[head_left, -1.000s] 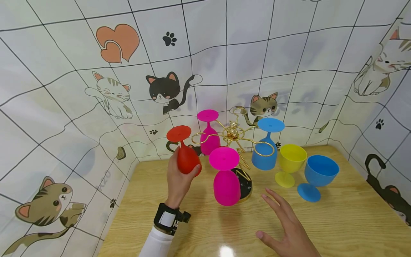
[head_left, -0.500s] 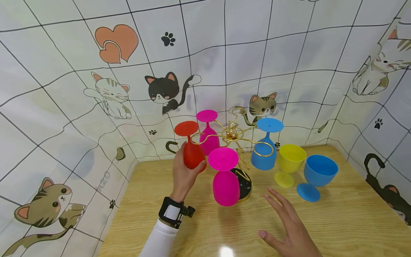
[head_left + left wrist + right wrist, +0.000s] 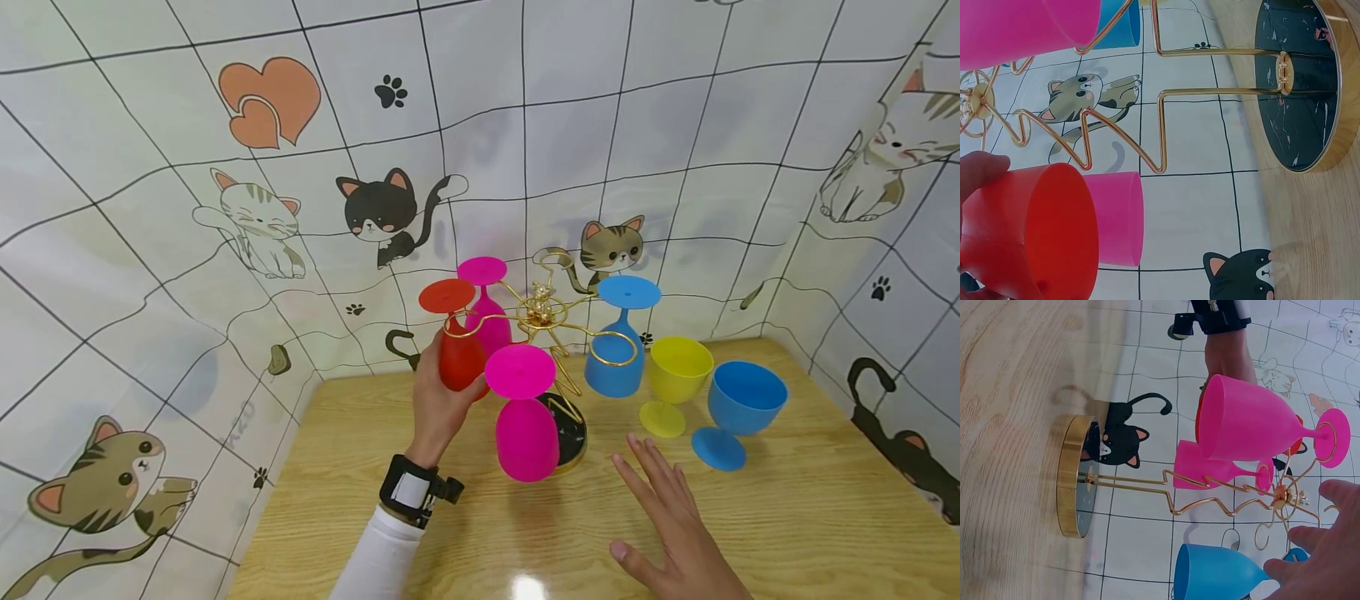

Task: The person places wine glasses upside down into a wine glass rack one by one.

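My left hand [image 3: 438,408] grips the bowl of a red goblet [image 3: 459,360], which is upside down with its foot at a loop of the gold wire glass rack [image 3: 542,312]. In the left wrist view the red goblet [image 3: 1029,231] shows its open mouth. Two pink goblets [image 3: 527,440] and a blue goblet [image 3: 618,367] hang upside down from other loops. My right hand [image 3: 678,529], fingers spread and holding nothing, is above the table in front of the rack.
A yellow goblet [image 3: 678,371] and a second blue goblet [image 3: 746,400] stand upright on the wooden table [image 3: 337,467] to the right. The rack's round black base [image 3: 567,429] sits mid-table. A cat-print cloth [image 3: 480,125] hangs behind.
My left hand has carried the red goblet right, bringing its stem into the rack's left loop. My right hand stays nearly in place.
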### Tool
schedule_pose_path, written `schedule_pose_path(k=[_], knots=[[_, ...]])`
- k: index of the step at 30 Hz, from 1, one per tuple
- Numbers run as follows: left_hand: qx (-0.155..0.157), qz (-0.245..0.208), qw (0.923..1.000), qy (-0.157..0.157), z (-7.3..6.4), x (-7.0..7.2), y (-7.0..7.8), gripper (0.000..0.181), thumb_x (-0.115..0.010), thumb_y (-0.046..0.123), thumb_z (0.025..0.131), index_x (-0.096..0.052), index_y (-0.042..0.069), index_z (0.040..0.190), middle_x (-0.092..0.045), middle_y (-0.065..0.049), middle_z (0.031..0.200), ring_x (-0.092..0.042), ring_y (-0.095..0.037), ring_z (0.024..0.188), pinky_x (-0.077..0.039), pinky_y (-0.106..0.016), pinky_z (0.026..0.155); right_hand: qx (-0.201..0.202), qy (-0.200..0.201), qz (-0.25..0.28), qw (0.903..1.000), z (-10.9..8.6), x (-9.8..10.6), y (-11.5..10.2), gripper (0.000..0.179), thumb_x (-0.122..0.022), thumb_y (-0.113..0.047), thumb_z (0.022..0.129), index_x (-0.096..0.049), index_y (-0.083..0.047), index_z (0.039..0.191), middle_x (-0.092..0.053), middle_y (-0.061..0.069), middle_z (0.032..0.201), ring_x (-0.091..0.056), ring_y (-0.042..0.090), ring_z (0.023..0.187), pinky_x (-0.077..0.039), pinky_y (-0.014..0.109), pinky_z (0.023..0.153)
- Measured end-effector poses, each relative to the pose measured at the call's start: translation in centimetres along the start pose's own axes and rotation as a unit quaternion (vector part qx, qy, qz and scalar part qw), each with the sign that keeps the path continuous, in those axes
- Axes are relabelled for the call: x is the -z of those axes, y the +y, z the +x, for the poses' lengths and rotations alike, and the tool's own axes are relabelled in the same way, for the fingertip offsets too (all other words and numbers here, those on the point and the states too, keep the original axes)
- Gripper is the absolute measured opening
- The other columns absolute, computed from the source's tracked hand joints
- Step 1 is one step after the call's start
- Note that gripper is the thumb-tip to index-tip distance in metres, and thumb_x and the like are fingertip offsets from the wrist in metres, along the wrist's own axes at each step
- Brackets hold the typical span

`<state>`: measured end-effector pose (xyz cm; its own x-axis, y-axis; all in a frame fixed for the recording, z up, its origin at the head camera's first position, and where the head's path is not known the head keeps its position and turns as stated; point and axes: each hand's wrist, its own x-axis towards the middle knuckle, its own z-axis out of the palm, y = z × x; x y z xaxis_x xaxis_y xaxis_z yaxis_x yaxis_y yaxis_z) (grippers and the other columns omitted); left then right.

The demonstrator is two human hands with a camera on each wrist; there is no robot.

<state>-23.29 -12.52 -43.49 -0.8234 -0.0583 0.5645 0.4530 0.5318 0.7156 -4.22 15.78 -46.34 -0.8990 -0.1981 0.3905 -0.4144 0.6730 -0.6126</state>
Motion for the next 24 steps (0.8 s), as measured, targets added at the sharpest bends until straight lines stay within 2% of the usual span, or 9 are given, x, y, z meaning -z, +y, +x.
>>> schedule_pose_path(k=[7,14,19,24], knots=[[0.0,0.004,1.0,-0.008,0.1,-0.4,-0.2,0.087,-0.081,0.038,0.077,-0.037,0.018,0.149,-0.053,-0.006,0.136,-0.054,-0.026,0.121,-0.058,-0.047,0.087,-0.006,0.001,-0.003,1.0,0.0,0.0,0.0,0.078,-0.068,-0.029,0.088,-0.028,-0.029,0.155,-0.012,0.003,0.166,-0.003,0.027,0.153,0.007,0.07,0.116],[-0.023,0.011,0.9996,-0.016,0.1,-1.0,-0.3,0.083,-0.082,0.034,0.077,-0.04,0.016,0.146,-0.055,-0.009,0.131,-0.055,-0.028,0.118,-0.058,-0.047,0.087,-0.002,0.008,0.011,0.9999,0.0,-0.1,0.1,0.078,-0.069,-0.026,0.087,-0.03,-0.028,0.155,-0.014,0.003,0.165,-0.005,0.019,0.151,0.004,0.073,0.114],[-0.026,0.009,0.9993,-0.024,0.1,-1.4,0.0,0.085,-0.083,0.033,0.075,-0.039,0.016,0.146,-0.055,-0.009,0.131,-0.055,-0.027,0.119,-0.058,-0.046,0.088,-0.005,0.008,0.014,0.9999,-0.1,-0.2,0.1,0.077,-0.069,-0.026,0.087,-0.03,-0.029,0.154,-0.015,0.003,0.165,-0.006,0.018,0.15,0.003,0.074,0.114],[-0.028,0.02,0.9991,-0.025,0.0,-1.8,0.1,0.084,-0.083,0.032,0.074,-0.041,0.011,0.144,-0.055,-0.011,0.131,-0.055,-0.029,0.118,-0.057,-0.047,0.089,0.004,0.016,0.019,0.9997,-0.1,-0.2,0.2,0.078,-0.07,-0.025,0.086,-0.032,-0.027,0.154,-0.017,0.005,0.164,-0.004,0.009,0.15,0.003,0.075,0.113]])
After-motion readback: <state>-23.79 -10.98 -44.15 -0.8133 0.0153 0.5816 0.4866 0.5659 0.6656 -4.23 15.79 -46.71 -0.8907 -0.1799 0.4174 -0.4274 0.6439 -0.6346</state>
